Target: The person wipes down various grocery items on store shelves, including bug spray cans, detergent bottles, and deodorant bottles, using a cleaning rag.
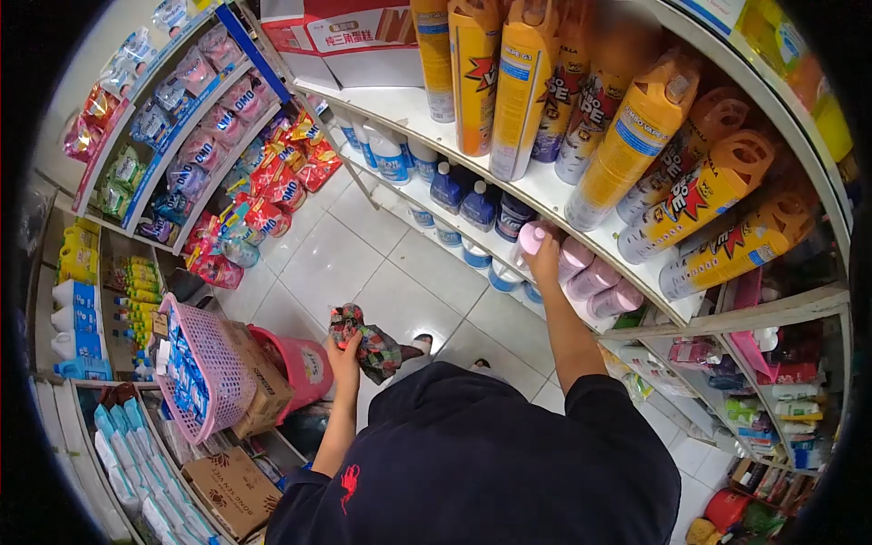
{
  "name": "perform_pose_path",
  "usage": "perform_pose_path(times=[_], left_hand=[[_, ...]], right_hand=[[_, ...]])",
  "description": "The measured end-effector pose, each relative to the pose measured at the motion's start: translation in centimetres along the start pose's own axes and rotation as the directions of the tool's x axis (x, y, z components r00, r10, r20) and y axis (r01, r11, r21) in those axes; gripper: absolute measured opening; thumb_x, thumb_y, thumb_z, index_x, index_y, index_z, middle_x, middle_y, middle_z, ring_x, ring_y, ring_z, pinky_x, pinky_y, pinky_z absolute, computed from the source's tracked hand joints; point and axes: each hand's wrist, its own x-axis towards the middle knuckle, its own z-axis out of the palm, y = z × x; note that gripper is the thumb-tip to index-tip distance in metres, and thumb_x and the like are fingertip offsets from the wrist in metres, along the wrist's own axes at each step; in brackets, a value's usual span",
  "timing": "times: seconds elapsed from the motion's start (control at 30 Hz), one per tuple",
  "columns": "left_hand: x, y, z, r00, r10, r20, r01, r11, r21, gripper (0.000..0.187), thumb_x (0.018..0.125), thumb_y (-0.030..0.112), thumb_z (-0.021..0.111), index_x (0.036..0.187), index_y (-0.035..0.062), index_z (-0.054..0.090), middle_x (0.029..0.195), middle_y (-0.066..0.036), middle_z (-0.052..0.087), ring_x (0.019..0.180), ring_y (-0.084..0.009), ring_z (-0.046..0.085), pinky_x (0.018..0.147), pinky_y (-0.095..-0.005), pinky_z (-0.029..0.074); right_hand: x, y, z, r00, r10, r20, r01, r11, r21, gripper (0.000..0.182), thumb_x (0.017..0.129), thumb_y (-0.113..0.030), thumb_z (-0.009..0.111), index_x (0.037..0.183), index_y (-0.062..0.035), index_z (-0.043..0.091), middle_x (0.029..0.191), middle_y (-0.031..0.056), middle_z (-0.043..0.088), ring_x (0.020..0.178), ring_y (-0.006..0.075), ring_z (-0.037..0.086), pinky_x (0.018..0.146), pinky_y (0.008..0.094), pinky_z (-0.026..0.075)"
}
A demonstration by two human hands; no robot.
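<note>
My left hand is closed round a bunched plaid cloth in red, green and dark checks, held out over the floor. At the lower shelf on the right, my right hand has its fingers round the upper part of a pink bottle. More pink bottles stand in a row just right of that hand. Dark blue bottles and a dark tub stand to its left. Over it, the upper shelf holds tall orange spray cans.
A white shelf edge runs just above my right hand. White-and-blue bottles fill the shelf's far end. On my left are a pink basket, cardboard boxes and a pink bin. Detergent bags hang over the tiled floor.
</note>
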Motion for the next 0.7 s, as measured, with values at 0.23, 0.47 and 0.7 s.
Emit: perform_pose_path(times=[0.23, 0.47, 0.7], left_hand=[[2.5, 0.9, 1.9, 0.993, -0.005, 0.122, 0.017, 0.995, -0.103, 0.027, 0.073, 0.012, 0.059, 0.095, 0.0008, 0.049, 0.084, -0.005, 0.055, 0.074, -0.0112, 0.051, 0.069, -0.0239, 0.041], [5.5, 0.2, 1.2, 0.989, -0.012, 0.149, 0.033, 0.990, -0.141, 0.029, 0.072, 0.010, 0.059, 0.097, 0.0011, 0.048, 0.087, -0.005, 0.054, 0.076, -0.0115, 0.051, 0.071, -0.0240, 0.040], [9.0, -5.6, 3.6, 0.765, -0.379, 0.521, 0.471, 0.880, -0.051, 0.029, 0.073, 0.022, 0.053, 0.097, 0.0052, 0.052, 0.085, -0.005, 0.057, 0.078, -0.0144, 0.056, 0.067, -0.0290, 0.046]], right_hand=[[-1.7, -0.9, -1.1, 0.990, -0.108, -0.085, 0.111, 0.993, 0.035, 0.068, 0.051, -0.011, 0.071, 0.111, -0.0102, 0.038, 0.106, 0.0196, 0.038, 0.097, 0.0383, 0.042, 0.083, 0.0406, 0.037], [-5.2, -3.8, -3.8, 0.974, -0.218, 0.056, 0.215, 0.975, 0.049, 0.068, 0.051, -0.014, 0.071, 0.111, -0.0133, 0.040, 0.110, 0.0169, 0.038, 0.099, 0.0362, 0.044, 0.082, 0.0415, 0.039], [-8.0, -13.9, -13.8, 0.935, -0.321, 0.148, 0.253, 0.900, 0.355, 0.073, 0.045, -0.017, 0.077, 0.110, -0.0072, 0.043, 0.108, 0.0115, 0.044, 0.101, 0.0273, 0.045, 0.085, 0.0331, 0.038]])
